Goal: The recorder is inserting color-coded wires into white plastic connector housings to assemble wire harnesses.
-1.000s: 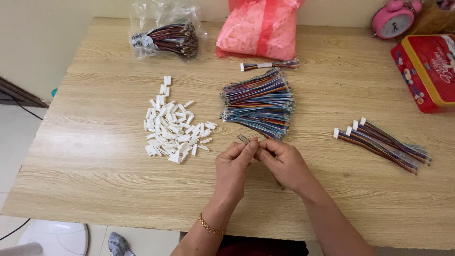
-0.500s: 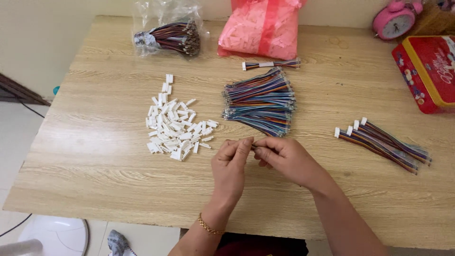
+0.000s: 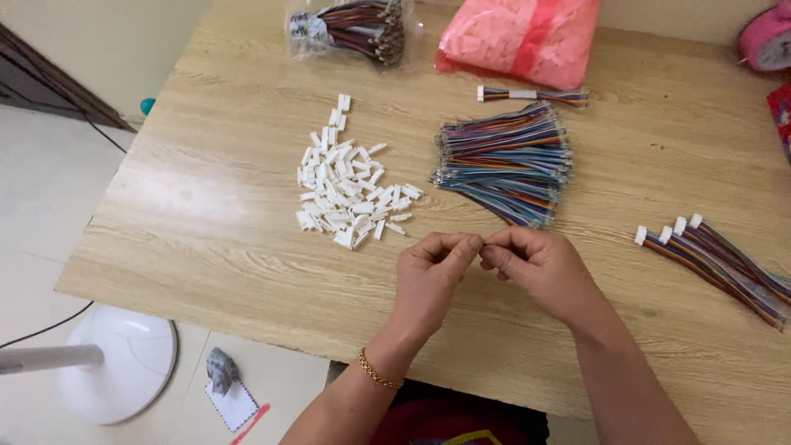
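My left hand and my right hand meet fingertip to fingertip over the front of the wooden table. Both pinch one small wire piece, which the fingers almost fully hide. A gold bracelet sits on my left wrist. Just beyond the hands lies a fanned bundle of multi-coloured wires. A pile of small white plastic connectors lies to its left. Right of my right hand lie several coloured wires tipped with white connectors.
At the back stand a clear bag of wires, a pink bag and a small banded wire bundle. A pink clock and a red tin are at the right edge. A white fan base stands on the floor.
The wire end that stuck out above my fingers a second ago is now hidden between them. My hands stay together in about the same spot, and the view has shifted slightly.
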